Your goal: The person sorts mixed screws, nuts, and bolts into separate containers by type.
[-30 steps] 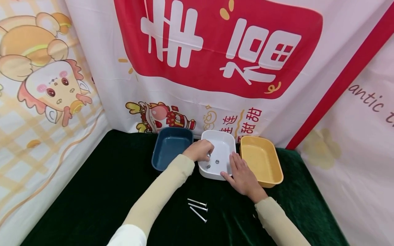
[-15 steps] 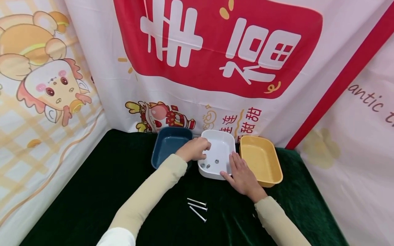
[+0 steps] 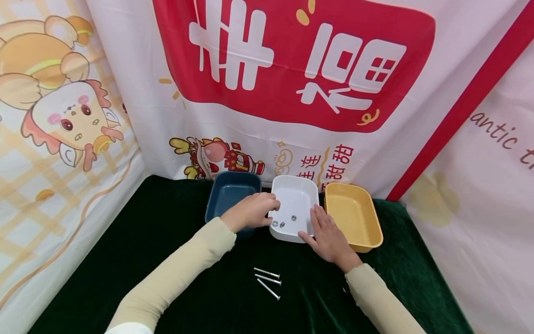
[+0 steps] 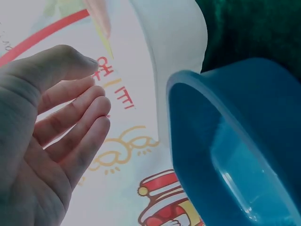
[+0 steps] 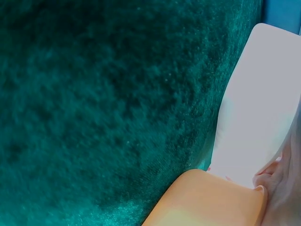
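Three silvery hex nuts (image 3: 294,218) lie in the white box (image 3: 290,237), towards its near end. My left hand (image 3: 250,213) hovers over the gap between the blue box (image 3: 227,197) and the white one. Its thumb and fingers are loosely bent; in the left wrist view nothing lies between the fingers of this left hand (image 4: 28,150). My right hand (image 3: 329,237) rests its straight fingers on the white box's right rim, thumb at the near corner. Only an edge of the right hand (image 5: 284,188) enters the right wrist view.
To the right of the white box is a yellow box (image 3: 354,218). Three long bolts (image 3: 268,279) lie on the dark green cloth (image 3: 175,241) nearer me. A printed white curtain (image 3: 250,111) hangs right behind the boxes.
The left hand has let go of a nut, which now lies with the others in the white box. It has drawn back to the left. The right hand has stayed put.
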`<state>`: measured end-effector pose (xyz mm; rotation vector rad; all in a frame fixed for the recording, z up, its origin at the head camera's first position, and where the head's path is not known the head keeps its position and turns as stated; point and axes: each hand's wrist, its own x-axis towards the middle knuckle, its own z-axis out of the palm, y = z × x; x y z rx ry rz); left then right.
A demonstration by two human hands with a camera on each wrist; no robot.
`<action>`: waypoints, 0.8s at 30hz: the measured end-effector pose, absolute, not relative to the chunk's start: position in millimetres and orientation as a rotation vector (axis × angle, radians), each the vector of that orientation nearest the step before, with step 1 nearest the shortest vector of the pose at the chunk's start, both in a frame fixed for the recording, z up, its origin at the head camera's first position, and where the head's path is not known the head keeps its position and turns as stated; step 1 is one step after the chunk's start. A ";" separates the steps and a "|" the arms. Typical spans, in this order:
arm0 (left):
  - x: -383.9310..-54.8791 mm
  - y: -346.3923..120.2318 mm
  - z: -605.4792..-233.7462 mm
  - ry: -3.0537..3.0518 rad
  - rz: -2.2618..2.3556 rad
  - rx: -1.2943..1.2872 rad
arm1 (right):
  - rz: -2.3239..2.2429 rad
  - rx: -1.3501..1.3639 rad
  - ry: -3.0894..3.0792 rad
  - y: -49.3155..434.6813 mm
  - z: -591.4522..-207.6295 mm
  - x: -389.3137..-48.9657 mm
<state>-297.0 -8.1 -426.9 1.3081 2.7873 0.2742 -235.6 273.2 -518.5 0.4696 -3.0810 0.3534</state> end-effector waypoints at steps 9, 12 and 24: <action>-266.3 -30.7 -423.9 2.792 0.367 1.325 | 0.365 0.471 -3.101 273.2 -514.3 -236.7; -258.0 -38.7 -428.3 2.798 0.392 1.300 | 0.389 0.470 -3.102 274.0 -510.0 -235.6; -228.8 -73.0 -454.2 2.767 0.710 1.175 | 0.435 0.303 -3.096 324.7 -486.4 -220.8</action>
